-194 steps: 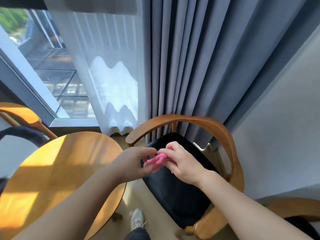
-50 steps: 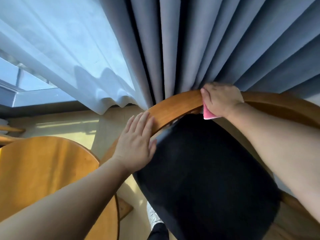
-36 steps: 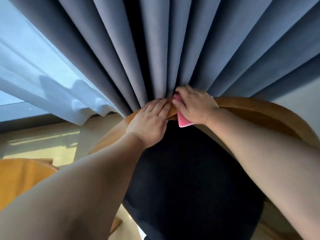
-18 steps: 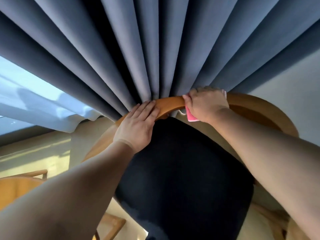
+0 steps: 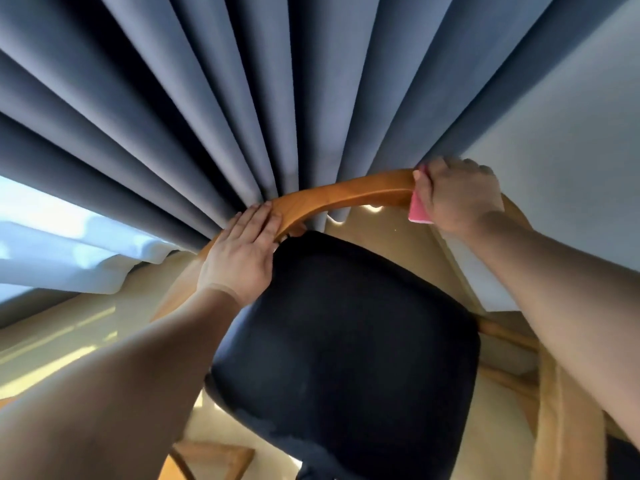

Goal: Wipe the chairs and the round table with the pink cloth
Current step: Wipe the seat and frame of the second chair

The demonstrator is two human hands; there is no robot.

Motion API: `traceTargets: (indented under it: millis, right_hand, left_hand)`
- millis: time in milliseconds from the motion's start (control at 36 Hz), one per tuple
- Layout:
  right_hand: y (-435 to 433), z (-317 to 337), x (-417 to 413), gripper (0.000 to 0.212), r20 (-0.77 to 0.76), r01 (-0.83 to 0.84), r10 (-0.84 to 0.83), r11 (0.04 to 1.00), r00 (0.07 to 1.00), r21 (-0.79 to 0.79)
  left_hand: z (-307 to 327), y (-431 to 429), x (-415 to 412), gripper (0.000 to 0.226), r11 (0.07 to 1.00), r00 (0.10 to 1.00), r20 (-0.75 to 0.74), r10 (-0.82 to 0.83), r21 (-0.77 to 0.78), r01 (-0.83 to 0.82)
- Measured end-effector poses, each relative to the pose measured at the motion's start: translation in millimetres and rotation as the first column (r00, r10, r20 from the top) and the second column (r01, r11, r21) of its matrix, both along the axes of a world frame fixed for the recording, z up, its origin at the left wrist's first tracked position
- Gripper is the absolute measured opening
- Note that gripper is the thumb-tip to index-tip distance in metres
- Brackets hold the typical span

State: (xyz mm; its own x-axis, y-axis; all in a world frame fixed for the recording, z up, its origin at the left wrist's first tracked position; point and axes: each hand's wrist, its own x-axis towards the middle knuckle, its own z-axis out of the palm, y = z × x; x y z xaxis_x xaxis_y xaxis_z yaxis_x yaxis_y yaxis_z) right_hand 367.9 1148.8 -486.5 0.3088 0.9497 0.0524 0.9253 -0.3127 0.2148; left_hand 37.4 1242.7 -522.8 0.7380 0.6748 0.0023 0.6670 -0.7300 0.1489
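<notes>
Head view, vs 0.5 s ago: right grip [image 5: 457,199] has slid along the chair's curved rail [image 5: 346,195] toward its right end, away from left grip [image 5: 242,258]. The bare stretch of rail between the two is now longer. Left grip hasn't moved: it lies flat on the rail's left bend, fingers straight and together, holding nothing.

Pink cloth [image 5: 417,211]: draped over the rail under right grip, whose fingers curl over the rail's top and clamp the cloth to the wood. Only a pink strip hanging on the rail's inner face shows, plus a sliver at the rail's top edge. The rest is hidden under the hand.

Rail is glossy orange-brown wood. Black padded seat [image 5: 346,341] sits below it, on the near side. The right forearm crosses over the rail's right-hand run and covers most of it.

Around the rail:
- Grey-blue pleated curtain [image 5: 242,98] directly behind, folds touching the rail's back.
- Sheer white curtain [image 5: 69,251] off the rail's left end, sunlit.
- Pale wall [image 5: 571,150] behind the right end.
- Beige floor [image 5: 69,334] below, with sun patches.

In the way: curtain folds crowd the rail's back side.
</notes>
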Motion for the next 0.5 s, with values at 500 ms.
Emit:
traceTargets:
  millis: [500]
  right_hand:
    - [-51,-3,22,0.059,-0.158,0.242,-0.221,0.961,0.963,0.132]
  left_hand:
    - [8,-6,3,0.049,0.999,0.998,0.053,0.04,-0.013,-0.04]
